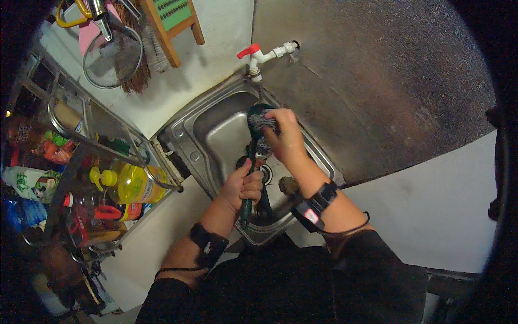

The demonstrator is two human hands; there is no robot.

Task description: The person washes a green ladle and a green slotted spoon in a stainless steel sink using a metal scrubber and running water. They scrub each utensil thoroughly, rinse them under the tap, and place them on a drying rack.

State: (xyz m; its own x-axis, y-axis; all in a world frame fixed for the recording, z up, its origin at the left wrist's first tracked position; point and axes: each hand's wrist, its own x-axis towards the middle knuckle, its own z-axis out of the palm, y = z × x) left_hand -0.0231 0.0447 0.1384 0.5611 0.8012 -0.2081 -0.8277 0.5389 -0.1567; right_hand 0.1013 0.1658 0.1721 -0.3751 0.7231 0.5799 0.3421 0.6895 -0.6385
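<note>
A dark green ladle (256, 114) is held over the sink, its rounded head at the far end under the tap. My left hand (242, 187) wraps round the handle, which sticks out below the fist. At the head, my right hand (286, 137) has its fingers bent against the right edge. Grey-white streaks cover the head there; I cannot tell whether they are water, foam or a scrubber. Beneath the ladle, another dark long-handled utensil (263, 202) lies in the stainless steel sink (216, 121), partly hidden. A brown lump (287, 186) rests in the basin beside my right forearm.
A white tap (257, 58) with a red lever projects from the wall above the sink. On the left, a metal rack (67, 127) holds several bottles, among them a yellow pump bottle (137, 182). A wire strainer (113, 58) and a brush (135, 78) hang upper left.
</note>
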